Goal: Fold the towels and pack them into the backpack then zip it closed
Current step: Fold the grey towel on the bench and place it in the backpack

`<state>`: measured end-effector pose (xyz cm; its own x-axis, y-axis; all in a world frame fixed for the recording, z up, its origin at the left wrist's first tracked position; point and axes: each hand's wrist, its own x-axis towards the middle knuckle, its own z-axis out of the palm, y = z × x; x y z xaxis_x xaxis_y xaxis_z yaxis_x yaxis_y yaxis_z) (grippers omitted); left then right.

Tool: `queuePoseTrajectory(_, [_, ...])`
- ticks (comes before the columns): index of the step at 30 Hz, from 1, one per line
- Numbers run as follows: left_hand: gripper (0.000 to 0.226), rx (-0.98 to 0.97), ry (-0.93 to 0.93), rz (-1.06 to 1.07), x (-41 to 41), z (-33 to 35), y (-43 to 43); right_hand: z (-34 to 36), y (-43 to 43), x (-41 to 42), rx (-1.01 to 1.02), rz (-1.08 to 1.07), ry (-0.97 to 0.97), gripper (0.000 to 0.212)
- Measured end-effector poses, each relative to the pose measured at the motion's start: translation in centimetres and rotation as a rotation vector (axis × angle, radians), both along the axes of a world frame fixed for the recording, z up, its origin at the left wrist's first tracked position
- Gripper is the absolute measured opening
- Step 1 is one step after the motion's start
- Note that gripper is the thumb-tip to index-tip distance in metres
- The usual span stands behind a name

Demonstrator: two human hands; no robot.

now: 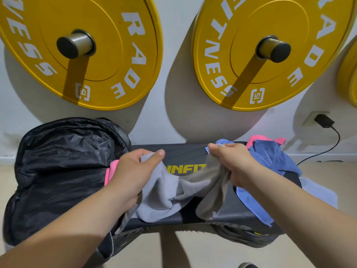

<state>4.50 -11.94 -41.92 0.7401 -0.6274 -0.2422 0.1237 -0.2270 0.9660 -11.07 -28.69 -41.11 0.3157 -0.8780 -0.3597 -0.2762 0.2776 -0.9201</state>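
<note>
Grips the crumpled grey towel (173,190) with left hand (133,171) and right hand (231,163) curled on its ends above the bench (183,151), beside the open backpack (61,161) seemingly holding one pink towel (111,171); leaves blue towel (270,157), second pink towel (258,138) and zipping undone.

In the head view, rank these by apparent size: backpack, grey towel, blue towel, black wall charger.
1. backpack, clearly largest.
2. grey towel and blue towel: both bunched and about alike, so I won't rank them apart.
3. wall charger, smallest, though it is also farthest from the camera.
</note>
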Motion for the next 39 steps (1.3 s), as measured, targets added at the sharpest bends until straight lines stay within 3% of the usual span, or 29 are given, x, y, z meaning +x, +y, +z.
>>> queuePoseTrajectory(4, [0.02, -0.053, -0.001, -0.092, -2.5, -0.2, -0.9, 1.4, 3.9, 1.5, 0.02, 0.251, -0.119, 0.016])
queuePoseTrajectory(6, [0.011, -0.101, 0.068, -0.167, -3.1, -0.2, -1.1, 1.4, 4.7, 1.9, 0.069, 0.265, -0.182, 0.012])
queuePoseTrajectory(11, [0.016, -0.128, 0.142, -0.187, -2.5, 0.0, -0.9, 1.6, 3.7, 1.3, 0.093, 0.252, -0.204, 0.015])
queuePoseTrajectory(17, [0.015, -0.092, 0.045, -0.056, -2.1, 0.7, -0.6, 1.4, 3.4, 1.3, -0.319, 0.263, 0.017, 0.004])
queuePoseTrajectory(23, [0.015, -0.068, -0.048, -0.185, -3.1, 0.9, -0.3, 2.2, 4.1, 1.5, 0.056, 0.306, -0.139, 0.025])
queuePoseTrajectory(29, [0.02, -0.047, -0.092, -0.221, -3.5, 1.1, -0.6, 2.1, 4.1, 1.6, 0.024, 0.339, -0.202, 0.021])
queuePoseTrajectory(33, [0.019, -0.044, -0.074, -0.207, -2.8, 1.1, -0.4, 2.2, 4.0, 1.4, 0.078, 0.438, -0.322, 0.033])
queuePoseTrajectory(35, [0.02, -0.042, -0.046, -0.238, -2.6, 1.2, -0.3, 2.1, 3.8, 1.0, 0.032, 0.468, -0.341, 0.038])
queuePoseTrajectory(39, [0.021, -0.066, -0.022, -0.321, -2.7, 1.8, 0.0, 1.5, 4.0, 0.8, -0.234, 0.526, -0.191, 0.02])
